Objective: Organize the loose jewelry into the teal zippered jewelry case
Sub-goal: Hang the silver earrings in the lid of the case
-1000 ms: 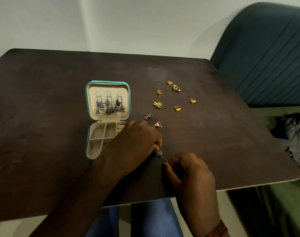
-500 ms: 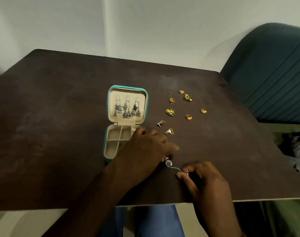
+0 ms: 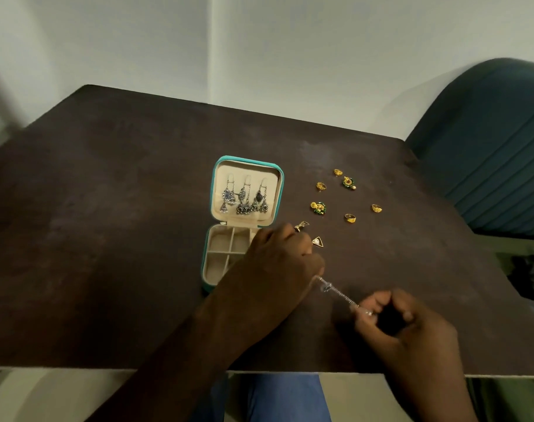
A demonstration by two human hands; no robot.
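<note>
Both grips closed on one thin silver chain with a small clear stone [image 3: 335, 290]: right hand [image 3: 408, 327] pinches the near end, left hand [image 3: 274, 269] pinches the far end, chain stretched taut between them just above the dark brown bench [image 3: 107, 239]. Risks, as I read it: pull too hard and a fine link or the clasp gives; let one end go and the chain swings, slides off the near bench edge or knots on itself. Left forearm hangs over the open teal zippered jewelry case [image 3: 212, 260] and hides part of the beige divided tray, so lowering the chain is partly blind; it could land across a divider or trail over the rim and get caught in the zip later. Left knuckles sit right beside the two small gold triangular earrings [image 3: 317, 241]; one sweep of the hand knocks them around or under the wrist. In the upright lid, three pairs of silver bell-shaped drop earrings [image 3: 244, 199] hang; bump the case and they tangle, or the lid drops shut. Farther out, the scattered gold rings and green-and-gold studs [image 3: 349, 181] lie loose and well apart from the case, round enough to roll if the bench is jolted.
</note>
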